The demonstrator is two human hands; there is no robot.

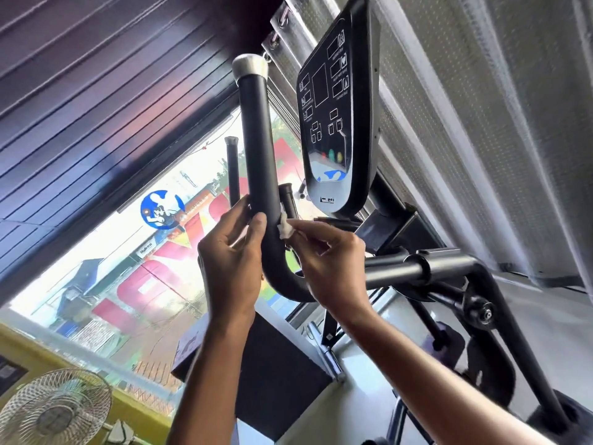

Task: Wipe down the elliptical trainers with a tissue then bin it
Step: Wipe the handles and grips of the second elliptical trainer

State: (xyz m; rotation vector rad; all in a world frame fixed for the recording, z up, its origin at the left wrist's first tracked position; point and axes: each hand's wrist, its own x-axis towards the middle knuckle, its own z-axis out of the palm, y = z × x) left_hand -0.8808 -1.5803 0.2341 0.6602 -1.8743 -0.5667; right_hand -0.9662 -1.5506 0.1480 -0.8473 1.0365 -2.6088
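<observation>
Two hands are up on the elliptical trainer (pixel 449 268). Our left hand (pixel 231 255) wraps the black handlebar (pixel 256 139) just above its bend, thumb across the front and fingers curled behind. Our right hand (pixel 324 252) pinches a small wad of tissue (pixel 285 227) between thumb and fingertips and presses it to the tube's inner side, just beside the left thumb.

The tissue is white, crumpled and soft. We judge it feather-light and apt to tear or shed if dragged hard. It wants a firm pinch near its middle, a little left bulging out as the wiping face, and only moderate pressure.

The handlebar is a stiff round tube with a smooth matte black coat. It curves into a U at the bottom and is closed at the top by a dull silver cap (pixel 250 67). We expect the wad to slide easily along it, and the tube looks rigid enough that the left hand serves to steady rather than support.

Beside it the console (pixel 337 117) is a glossy dark panel with white-outlined boxes, catching reflections from the window (pixel 96 268). Behind hangs a pale, finely perforated blind (pixel 481 123), and a wire-caged fan (pixel 54 409) sits at lower left. We see no bin.
</observation>
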